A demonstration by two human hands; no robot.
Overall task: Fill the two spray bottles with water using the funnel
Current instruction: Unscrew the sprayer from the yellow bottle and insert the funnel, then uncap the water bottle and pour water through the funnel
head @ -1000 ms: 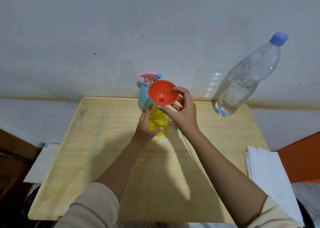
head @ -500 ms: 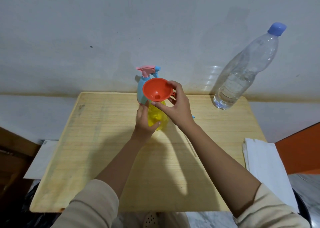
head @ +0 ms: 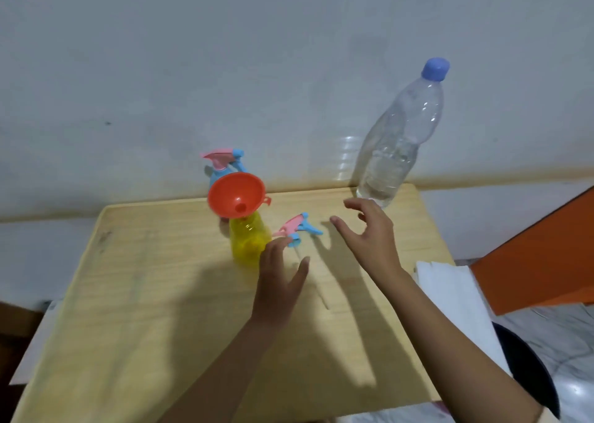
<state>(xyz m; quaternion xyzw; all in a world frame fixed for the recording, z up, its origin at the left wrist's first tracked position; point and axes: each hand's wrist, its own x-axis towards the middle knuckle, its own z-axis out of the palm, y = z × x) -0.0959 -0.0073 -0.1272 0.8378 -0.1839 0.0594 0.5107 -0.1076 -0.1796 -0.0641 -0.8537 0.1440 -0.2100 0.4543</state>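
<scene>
Frame soft from motion, so any print on the plastics is too blurred to read. Wooden table (head: 154, 294) set against a pale wall (head: 225, 53). Yellow spray bottle (head: 249, 244) stands at 12 o'clock on the table, headless, with the orange funnel (head: 236, 196) seated in its neck, tilted, and neither hand on it. Blue spray bottle (head: 213, 178) is just behind at 11 o'clock of the yellow one, at the back edge by the wall, its pink trigger head on. Loose spray head (head: 297, 228) lies on the wood at 3 o'clock of the yellow bottle. Water bottle (head: 398, 139), clear, blue cap (head: 435, 68) on, stands at the table's 2 o'clock corner, close to the back and right edges. Left hand (head: 278, 281) has straight fingers, thumb spread, holds nothing, with its tips just beside the yellow bottle; contact can't be told. Right hand (head: 369, 236) has fingers apart and loosely curved, holds nothing, and sits between the loose spray head and the water bottle. White paper stack (head: 456, 300) lies off the table's right edge at 4 o'clock, with an orange panel (head: 540, 262) beyond it. The widest open wood is at 7 to 9 o'clock, left of the left forearm
</scene>
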